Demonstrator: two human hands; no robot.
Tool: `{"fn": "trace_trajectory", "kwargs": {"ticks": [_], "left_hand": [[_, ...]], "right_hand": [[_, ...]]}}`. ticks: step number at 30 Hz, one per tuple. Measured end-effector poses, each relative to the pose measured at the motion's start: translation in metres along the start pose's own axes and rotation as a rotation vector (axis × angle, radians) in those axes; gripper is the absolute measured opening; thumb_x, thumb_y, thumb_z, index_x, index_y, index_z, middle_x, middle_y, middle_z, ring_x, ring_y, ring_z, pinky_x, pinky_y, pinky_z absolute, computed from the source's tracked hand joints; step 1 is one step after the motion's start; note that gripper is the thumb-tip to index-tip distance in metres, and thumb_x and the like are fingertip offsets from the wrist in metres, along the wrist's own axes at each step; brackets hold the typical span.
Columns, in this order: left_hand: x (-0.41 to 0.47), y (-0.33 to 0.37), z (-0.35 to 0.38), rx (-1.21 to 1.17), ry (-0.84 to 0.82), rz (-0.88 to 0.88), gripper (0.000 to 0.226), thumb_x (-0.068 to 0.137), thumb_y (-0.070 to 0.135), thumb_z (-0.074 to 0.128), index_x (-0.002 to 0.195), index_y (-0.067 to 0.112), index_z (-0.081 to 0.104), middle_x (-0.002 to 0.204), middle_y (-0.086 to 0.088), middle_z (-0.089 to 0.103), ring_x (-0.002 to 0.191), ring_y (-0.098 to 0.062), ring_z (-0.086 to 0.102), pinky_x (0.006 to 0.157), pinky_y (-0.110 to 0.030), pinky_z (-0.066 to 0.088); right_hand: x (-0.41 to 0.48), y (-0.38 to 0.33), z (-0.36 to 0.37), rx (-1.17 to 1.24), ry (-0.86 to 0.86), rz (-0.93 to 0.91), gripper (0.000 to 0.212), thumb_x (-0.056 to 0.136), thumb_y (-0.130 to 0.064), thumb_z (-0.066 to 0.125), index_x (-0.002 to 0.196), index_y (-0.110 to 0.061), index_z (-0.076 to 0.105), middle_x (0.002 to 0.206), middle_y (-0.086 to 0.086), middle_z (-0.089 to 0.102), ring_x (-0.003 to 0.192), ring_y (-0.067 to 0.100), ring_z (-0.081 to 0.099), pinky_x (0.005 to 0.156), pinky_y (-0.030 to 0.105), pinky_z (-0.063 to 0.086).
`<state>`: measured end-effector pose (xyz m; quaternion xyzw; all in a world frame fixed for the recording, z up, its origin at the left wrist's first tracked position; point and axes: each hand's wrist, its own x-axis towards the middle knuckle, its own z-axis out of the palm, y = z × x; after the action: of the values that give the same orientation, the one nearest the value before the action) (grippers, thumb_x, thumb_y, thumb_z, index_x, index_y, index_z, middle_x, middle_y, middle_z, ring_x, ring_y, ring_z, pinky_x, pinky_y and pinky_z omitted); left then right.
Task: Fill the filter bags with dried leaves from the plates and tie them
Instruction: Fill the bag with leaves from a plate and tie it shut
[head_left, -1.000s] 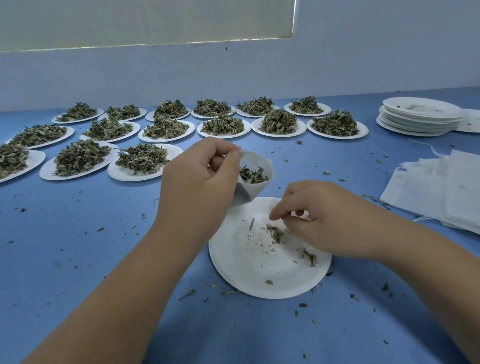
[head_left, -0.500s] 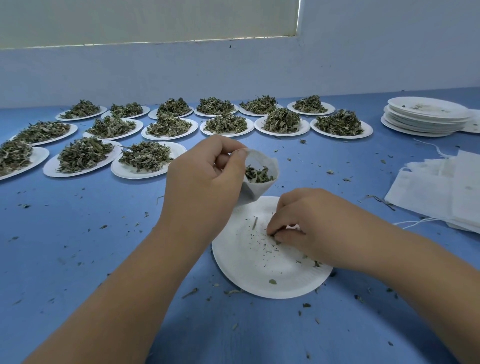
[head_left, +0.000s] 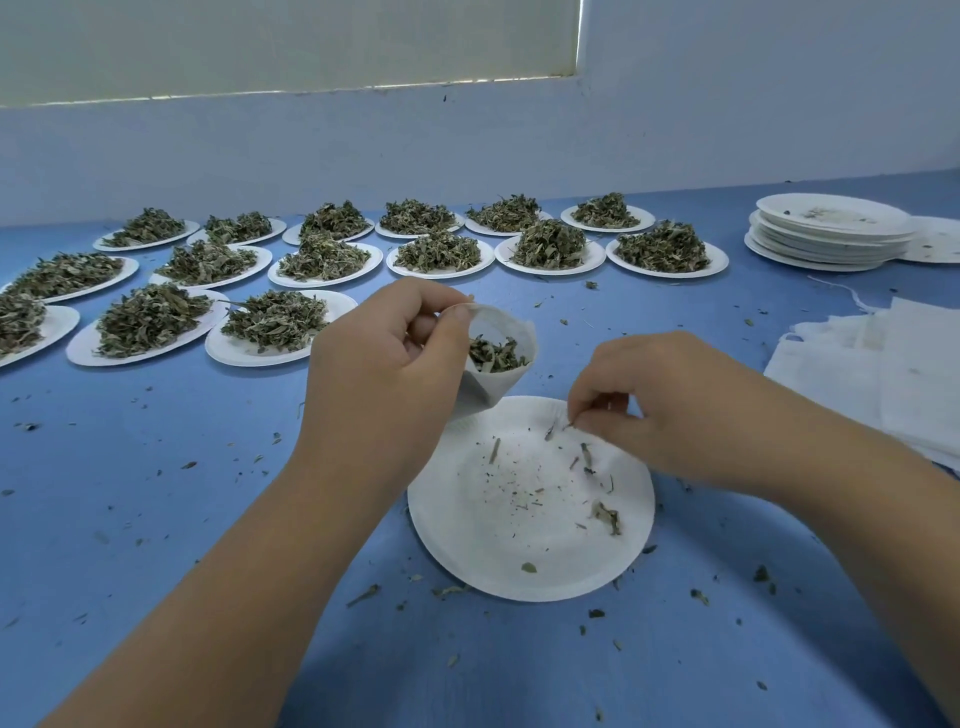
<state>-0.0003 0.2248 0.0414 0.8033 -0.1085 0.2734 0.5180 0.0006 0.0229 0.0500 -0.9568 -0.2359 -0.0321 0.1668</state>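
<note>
1. The filter bag (head_left: 496, 358) is a small white pouch of thin, slightly translucent material, held with its mouth open and tilted toward the camera; dark green dried leaves (head_left: 494, 355) fill its lower part, and its bottom corner hangs just above the far rim of the near plate.
2. The left hand (head_left: 384, 364) pinches the bag's rim at its left side, thumb and fingertips clamped on the folded edge, keeping the mouth spread.
3. The right hand (head_left: 654, 405) hovers over the right far part of the near plate, its thumb and forefinger pressed together on a tiny scrap of leaf.
4. The near plate (head_left: 467, 540) is a white paper plate lying on the blue bench (head_left: 156, 519) close to the near edge; it carries only crumbs, a few stems and one small curled leaf cluster at its right side.
5. Loose leaf fragments lie scattered on the bench all around that plate.
6. Toward the far edge, rows of white plates heaped with leaves (head_left: 322, 254) run from the left edge to past the middle.
7. Near the far right corner sits a stack of used plates (head_left: 826, 234).
8. Along the right edge lies a pile of flat white unfilled bags (head_left: 883, 374) with a loose string trailing from it.
</note>
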Motion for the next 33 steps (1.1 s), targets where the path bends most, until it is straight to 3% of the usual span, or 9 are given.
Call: {"fn": "trace_trajectory", "kwargs": {"ticks": [3, 7, 12, 15, 21, 25, 33], "left_hand": [[0.000, 0.000, 0.000, 0.003, -0.002, 0.006, 0.014, 0.092, 0.022, 0.060, 0.083, 0.029, 0.068, 0.059, 0.012, 0.050, 0.050, -0.003, 0.042, 0.047, -0.008, 0.032], [-0.001, 0.001, 0.000, 0.022, 0.002, 0.021, 0.013, 0.092, 0.022, 0.060, 0.083, 0.029, 0.068, 0.058, 0.012, 0.050, 0.049, -0.003, 0.042, 0.047, -0.008, 0.032], [0.000, 0.000, -0.001, 0.023, 0.008, 0.034, 0.015, 0.092, 0.021, 0.060, 0.082, 0.030, 0.067, 0.056, 0.011, 0.048, 0.049, -0.004, 0.042, 0.047, -0.009, 0.032], [0.000, 0.000, 0.000, 0.028, 0.006, 0.042, 0.015, 0.092, 0.021, 0.060, 0.082, 0.030, 0.067, 0.055, 0.007, 0.048, 0.048, -0.003, 0.040, 0.048, -0.009, 0.032], [-0.001, 0.000, 0.000, 0.044, -0.001, 0.043, 0.015, 0.092, 0.021, 0.060, 0.083, 0.029, 0.067, 0.059, 0.004, 0.050, 0.050, -0.003, 0.042, 0.048, -0.009, 0.033], [-0.001, -0.001, 0.000, 0.057, -0.001, 0.041, 0.015, 0.092, 0.022, 0.060, 0.082, 0.030, 0.067, 0.062, 0.006, 0.052, 0.051, -0.003, 0.042, 0.049, -0.009, 0.033], [-0.001, 0.000, 0.000, 0.058, 0.000, 0.042, 0.014, 0.092, 0.022, 0.060, 0.082, 0.029, 0.068, 0.061, 0.007, 0.052, 0.052, -0.003, 0.043, 0.050, -0.008, 0.033]], "right_hand": [[0.000, 0.006, -0.003, -0.017, 0.011, 0.040, 0.014, 0.092, -0.025, 0.060, 0.089, -0.032, 0.071, 0.085, -0.016, 0.059, 0.080, 0.001, 0.055, 0.072, 0.021, 0.046], [0.000, 0.004, 0.001, -0.043, -0.109, 0.053, 0.016, 0.092, -0.022, 0.059, 0.090, -0.028, 0.074, 0.087, -0.012, 0.065, 0.082, 0.007, 0.059, 0.077, 0.035, 0.052], [0.000, 0.003, 0.003, -0.047, -0.106, 0.041, 0.022, 0.095, -0.024, 0.056, 0.105, -0.036, 0.071, 0.094, -0.022, 0.054, 0.085, 0.000, 0.053, 0.079, 0.023, 0.045], [-0.001, -0.001, 0.006, -0.092, -0.159, 0.014, 0.029, 0.098, -0.019, 0.050, 0.114, -0.035, 0.068, 0.105, -0.020, 0.052, 0.096, 0.004, 0.053, 0.086, 0.025, 0.045], [-0.003, -0.005, 0.005, -0.112, -0.231, 0.029, 0.031, 0.097, -0.017, 0.048, 0.109, -0.035, 0.070, 0.103, -0.021, 0.054, 0.095, 0.004, 0.054, 0.085, 0.022, 0.044], [-0.006, -0.007, 0.002, -0.086, -0.258, 0.058, 0.031, 0.096, -0.019, 0.049, 0.107, -0.038, 0.071, 0.099, -0.023, 0.060, 0.090, 0.005, 0.059, 0.084, 0.027, 0.050], [-0.013, -0.006, -0.006, 0.000, -0.306, 0.058, 0.021, 0.089, -0.034, 0.053, 0.094, -0.040, 0.072, 0.089, -0.029, 0.061, 0.082, 0.000, 0.060, 0.081, 0.031, 0.053]]}}
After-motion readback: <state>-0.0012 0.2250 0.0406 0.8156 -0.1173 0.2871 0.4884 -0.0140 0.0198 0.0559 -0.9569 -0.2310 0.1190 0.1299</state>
